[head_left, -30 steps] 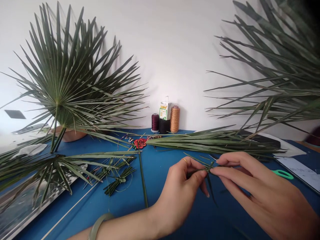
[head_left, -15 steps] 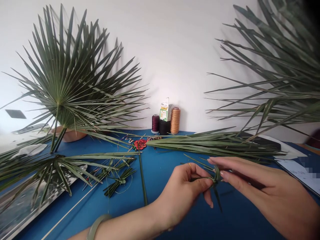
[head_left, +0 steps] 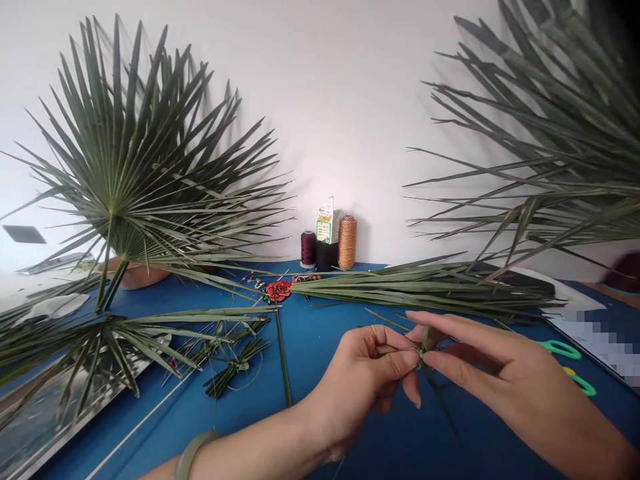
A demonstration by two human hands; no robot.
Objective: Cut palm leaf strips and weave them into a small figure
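Slightly right of centre, both hands meet over a small folded piece of green palm leaf strip point(head_left: 426, 339). My left hand point(head_left: 367, 373) pinches its base between thumb and fingers. My right hand point(head_left: 493, 370) has its thumb and fingertips closed on the looped part from the other side. A narrow tail of the strip hangs below the fingers, over the table. Where the fingers overlap, the folds are partly hidden. On the table to the left lies a small tied bundle of leaf strips point(head_left: 235, 369).
A long bundle of palm strips point(head_left: 410, 287) lies behind my hands. Thread spools point(head_left: 347, 243) and a small carton point(head_left: 327, 223) stand by the wall. A red rose patch point(head_left: 277, 290) lies near them. Fan palm leaves point(head_left: 120, 133) rise left and right. Green-handled scissors point(head_left: 563, 349) lie right.
My right hand has shifted slightly left, its thumb now closer to my left fingertips. The scissors' handles have come into sight beside my right hand. The view has shifted a little.
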